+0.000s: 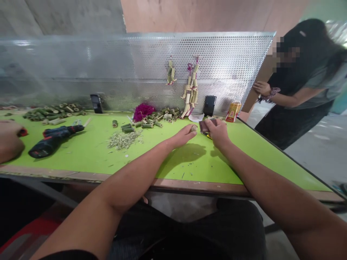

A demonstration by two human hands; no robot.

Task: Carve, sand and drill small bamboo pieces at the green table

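Observation:
Over the green table, my left hand (pixel 183 136) is closed around a short piece of bamboo (pixel 193 128), whose pale round end shows past the fingers. Just to its right, my right hand (pixel 219 132) grips a flat dark brown piece (pixel 204 126) that looks like sandpaper. The two hands are a small gap apart. A yellow and black tool (pixel 207 135), perhaps a cutter knife, shows just under the brown piece; its rest is hidden. Beyond the hands lies a white scrap of paper (pixel 196 117).
Cut bamboo pieces (pixel 148 124), shavings (pixel 124 140) and purple string (pixel 143 112) lie left. A cordless drill (pixel 55 139) sits near another person's hand (pixel 10 141). Phones (pixel 210 105) and a bottle (pixel 233 110) stand by the perforated metal panel (pixel 225 68). Someone (pixel 306 79) leans in at right.

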